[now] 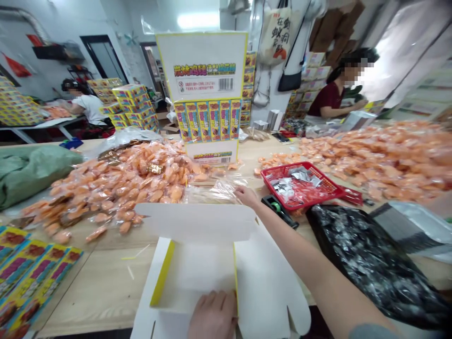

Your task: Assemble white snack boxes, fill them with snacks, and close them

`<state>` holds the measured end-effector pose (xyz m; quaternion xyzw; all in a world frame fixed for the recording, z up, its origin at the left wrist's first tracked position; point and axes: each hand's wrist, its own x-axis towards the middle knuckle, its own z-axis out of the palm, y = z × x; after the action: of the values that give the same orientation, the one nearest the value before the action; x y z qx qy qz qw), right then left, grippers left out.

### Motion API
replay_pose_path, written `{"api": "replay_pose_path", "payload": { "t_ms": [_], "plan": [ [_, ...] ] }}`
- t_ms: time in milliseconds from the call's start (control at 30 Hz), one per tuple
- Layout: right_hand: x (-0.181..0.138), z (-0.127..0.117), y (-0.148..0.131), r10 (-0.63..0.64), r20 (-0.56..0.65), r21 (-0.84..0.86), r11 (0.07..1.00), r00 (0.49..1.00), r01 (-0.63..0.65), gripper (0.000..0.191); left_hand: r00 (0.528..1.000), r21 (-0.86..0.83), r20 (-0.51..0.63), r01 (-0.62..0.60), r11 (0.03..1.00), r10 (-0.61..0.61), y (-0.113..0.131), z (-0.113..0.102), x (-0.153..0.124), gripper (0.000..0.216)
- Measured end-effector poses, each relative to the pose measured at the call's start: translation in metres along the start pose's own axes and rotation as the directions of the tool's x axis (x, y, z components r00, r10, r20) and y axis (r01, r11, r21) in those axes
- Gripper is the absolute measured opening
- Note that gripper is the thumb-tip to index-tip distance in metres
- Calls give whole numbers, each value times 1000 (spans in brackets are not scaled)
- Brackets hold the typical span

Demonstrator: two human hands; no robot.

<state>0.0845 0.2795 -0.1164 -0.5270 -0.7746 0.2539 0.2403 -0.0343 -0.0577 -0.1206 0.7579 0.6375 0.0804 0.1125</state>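
Observation:
A white cardboard box with yellow edges lies unfolded on the wooden table right in front of me. My left hand rests on its near edge, fingers curled over the card. My right hand reaches past the box's far flap and touches a clear plastic bag lying there; its fingers are partly hidden. An upright display box filled with colourful snack packets stands beyond.
Heaps of orange wrapped snacks cover the table left and right. A red basket of silver sachets, a tape dispenser and a black bag lie at right. Flat printed cartons lie at left. Two people work behind.

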Motion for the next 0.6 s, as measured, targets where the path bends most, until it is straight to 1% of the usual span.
{"api": "replay_pose_path", "payload": {
  "t_ms": [100,200,233,333,400,433,467,500,533,567,600],
  "plan": [
    [2,-8,2,-1,-9,61,998,1000,2,24,995,-90,97,18,996,-10,20,-4,9,51],
    [3,-22,-2,-33,-76,131,990,997,43,20,991,-157,130,-7,988,27,20,-16,6,73],
    [2,-28,-5,-40,-114,162,985,993,58,22,990,-155,139,5,988,16,17,-20,3,75],
    [-1,-50,-13,-33,-230,292,951,973,102,33,979,-104,186,99,990,-78,6,-32,-8,63],
    [-5,-67,-20,-18,-280,395,909,960,132,41,978,-116,191,104,988,-80,1,-41,-14,57],
    [-8,-76,-24,-11,-291,445,884,957,146,44,986,-148,159,79,986,-55,-1,-47,-16,55],
    [-12,-86,-29,-8,-295,490,857,956,158,47,995,-190,94,42,981,-24,-4,-56,-16,53],
    [-16,-95,-34,-10,-291,528,832,957,169,50,1000,-235,-6,0,972,-1,-6,-68,-14,51],
    [-21,-106,-40,-18,-284,558,810,959,180,53,992,-274,-129,-43,961,7,-9,-83,-9,47],
    [-27,-117,-46,-30,-273,587,787,962,191,54,964,-305,-267,-78,949,-6,-11,-102,-1,40],
    [-33,-128,-53,-44,-254,619,760,966,198,55,917,-329,-398,-119,937,-24,-14,-123,10,36]
  ]
}}
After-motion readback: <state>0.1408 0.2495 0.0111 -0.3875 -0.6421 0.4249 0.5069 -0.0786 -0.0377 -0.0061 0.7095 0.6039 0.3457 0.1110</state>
